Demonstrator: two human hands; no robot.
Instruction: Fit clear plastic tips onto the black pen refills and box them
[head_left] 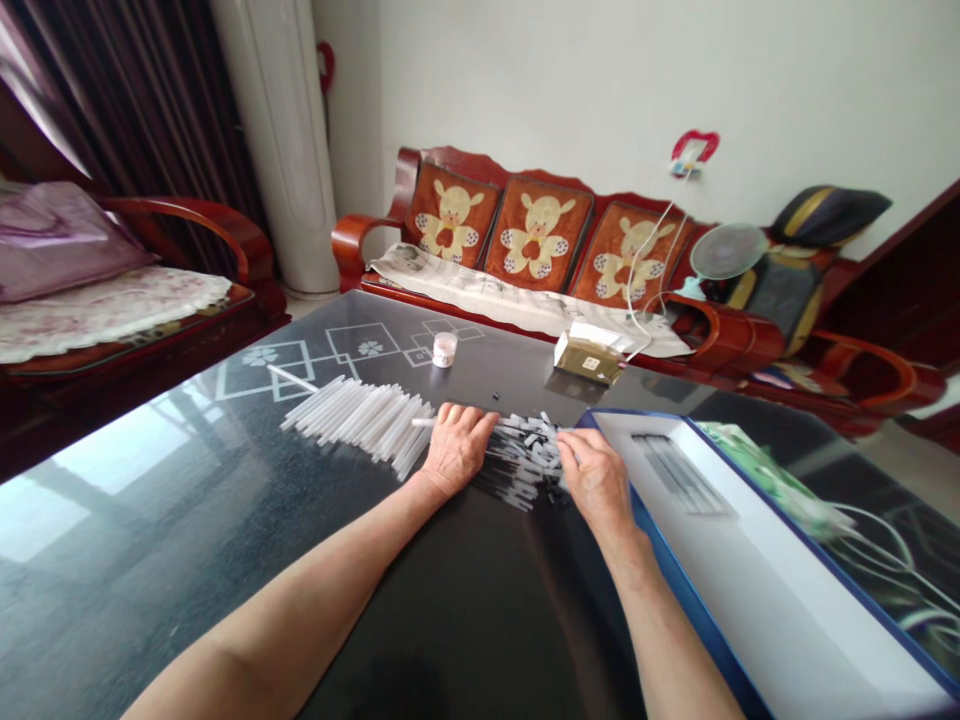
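My left hand (457,445) is closed around a white tube (422,422), whose end sticks out past the fingers on the left. Thumb and fingers of my right hand (596,475) are pinched together around something small that I cannot make out. Between the hands lies a loose heap of small white and dark pieces (536,450) on the black table (465,590). Left of my left hand, many similar white tubes (360,415) lie side by side in a row. One lone tube (292,378) lies at an angle behind them.
An open blue box (757,560) with a white inside stands at my right, holding several slim grey sticks (682,470). Beyond it are a green packet (772,465) and white cables (885,550). A small jar (445,350) and a tissue box (587,358) stand farther back.
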